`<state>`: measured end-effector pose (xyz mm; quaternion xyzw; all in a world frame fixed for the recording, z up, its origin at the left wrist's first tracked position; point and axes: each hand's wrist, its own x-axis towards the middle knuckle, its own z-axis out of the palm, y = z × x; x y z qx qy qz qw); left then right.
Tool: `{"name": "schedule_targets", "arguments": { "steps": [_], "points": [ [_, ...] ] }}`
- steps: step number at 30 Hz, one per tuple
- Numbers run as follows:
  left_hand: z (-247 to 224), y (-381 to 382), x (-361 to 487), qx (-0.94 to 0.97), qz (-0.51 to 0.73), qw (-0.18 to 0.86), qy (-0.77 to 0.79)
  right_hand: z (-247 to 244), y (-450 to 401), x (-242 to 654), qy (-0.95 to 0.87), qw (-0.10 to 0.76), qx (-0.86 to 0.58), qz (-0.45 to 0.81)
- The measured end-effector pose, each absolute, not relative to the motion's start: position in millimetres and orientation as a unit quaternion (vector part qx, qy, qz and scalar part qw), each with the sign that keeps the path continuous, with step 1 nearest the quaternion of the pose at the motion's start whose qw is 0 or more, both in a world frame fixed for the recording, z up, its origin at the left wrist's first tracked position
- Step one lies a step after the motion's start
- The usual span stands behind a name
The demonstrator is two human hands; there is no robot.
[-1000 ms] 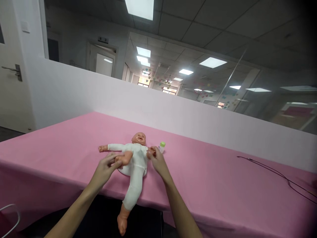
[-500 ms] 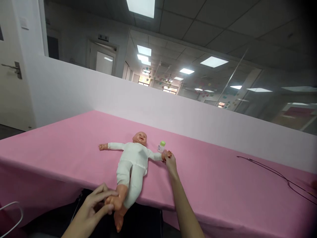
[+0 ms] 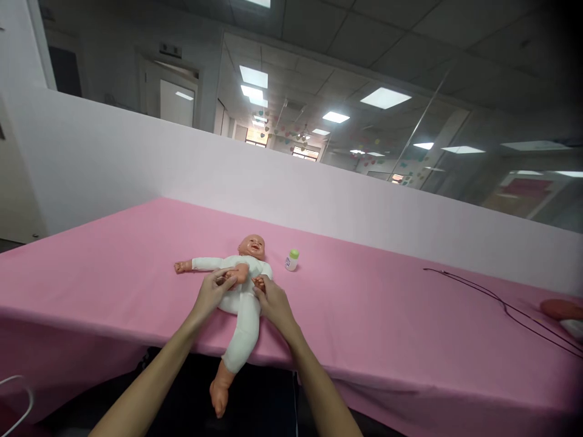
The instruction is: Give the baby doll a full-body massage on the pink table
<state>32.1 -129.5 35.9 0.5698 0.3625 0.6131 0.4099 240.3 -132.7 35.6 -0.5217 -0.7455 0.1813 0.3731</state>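
On its back on the pink-covered table point(image 3: 364, 315) lies a baby doll point(image 3: 248, 328) with a white cloth body. Its head points away from me, and one leg hangs past the table's front edge. My left hand point(image 3: 212, 295) is closed around the doll's other foot point(image 3: 240, 273), which is bent up over its belly. With my right hand point(image 3: 273, 301) I grip the doll's hand point(image 3: 259, 283), brought in across its body close to that raised foot. A small bottle with a green cap point(image 3: 292, 260) stands to the right of the doll's head.
Thin black cables point(image 3: 483, 292) run across the table's right side, near a reddish-brown object point(image 3: 558, 309) at the edge of view. Behind the table rises a white wall point(image 3: 282, 188) with a window above it. A white cord point(image 3: 28, 394) curves at lower left.
My left hand has lifted the doll's foot from the front edge up to its belly. My right hand has brought the doll's hand inward to the left. The view has shifted slightly.
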Motion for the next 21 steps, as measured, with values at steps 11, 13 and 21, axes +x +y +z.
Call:
{"name": "schedule_targets", "arguments": {
  "steps": [11, 13, 21],
  "points": [
    [-11, -280, -17, 0.635, 0.500, 0.421, 0.412, 34, -96, 332, -0.510, 0.549, -0.624, 0.220],
    [-7, -274, -11, 0.629, 0.512, 0.422, 0.405, 40, -102, 317, -0.545, 0.565, -0.569, 0.245],
    [38, -152, 25, 0.564, 0.621, 0.401, 0.368, 45, -129, 243, -0.724, 0.405, -0.531, 0.174]
  ]
}}
